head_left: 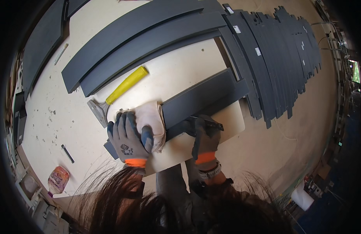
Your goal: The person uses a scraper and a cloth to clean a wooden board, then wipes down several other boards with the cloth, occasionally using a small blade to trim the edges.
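Observation:
My left hand (127, 134), in a grey and dark-blue glove with an orange cuff, presses a folded whitish cloth (149, 119) onto a long dark grey board (200, 99). Its thumb lies over the cloth. My right hand (205, 138), gloved alike, is closed at the near edge of the board. A slim black object (215, 125) sticks out of its grip, but its kind is hard to make out. Beyond the left hand lies a scraper (127, 84) with a yellow handle and a wide metal blade.
Two long dark boards (145, 45) lie across the far side of the pale table (51, 128). Many dark slats (274, 58) are laid side by side at right. A dark pen-like stick (67, 153) and a bottle with an orange-red label (58, 179) are at left.

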A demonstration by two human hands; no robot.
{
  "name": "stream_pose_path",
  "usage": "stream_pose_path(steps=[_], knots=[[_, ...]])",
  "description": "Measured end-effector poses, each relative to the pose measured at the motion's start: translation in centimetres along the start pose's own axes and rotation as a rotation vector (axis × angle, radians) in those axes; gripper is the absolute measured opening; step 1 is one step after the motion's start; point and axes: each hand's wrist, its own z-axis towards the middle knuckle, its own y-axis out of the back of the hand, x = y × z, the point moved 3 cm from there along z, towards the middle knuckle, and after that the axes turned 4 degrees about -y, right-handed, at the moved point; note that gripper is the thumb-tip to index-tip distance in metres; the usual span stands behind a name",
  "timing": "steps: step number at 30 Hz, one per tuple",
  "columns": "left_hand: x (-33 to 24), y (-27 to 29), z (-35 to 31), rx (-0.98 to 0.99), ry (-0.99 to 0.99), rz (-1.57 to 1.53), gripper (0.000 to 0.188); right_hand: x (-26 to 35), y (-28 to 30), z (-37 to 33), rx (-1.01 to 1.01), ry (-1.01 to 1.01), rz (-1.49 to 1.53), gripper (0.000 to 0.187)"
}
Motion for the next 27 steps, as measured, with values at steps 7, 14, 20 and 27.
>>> stream_pose_path(steps=[7, 14, 20, 27], knots=[[-0.2, 0.2, 0.3, 0.002, 0.003, -0.013, 0.050, 0.9, 0.1, -0.1, 0.173, 0.032, -0.036, 0.020], [0.1, -0.2, 0.0, -0.013, -0.005, -0.011, 0.051, 1.1, 0.6, 0.0, 0.034, 0.013, 0.009, 0.017], [-0.1, -0.1, 0.1, -0.011, -0.011, -0.022, 0.051, 0.1, 0.5, 0.1, 0.164, 0.061, -0.020, 0.022], [0.0, -0.1, 0.1, -0.008, -0.001, -0.006, 0.050, 0.8, -0.2, -0.6, 0.096, 0.018, 0.030, 0.022]])
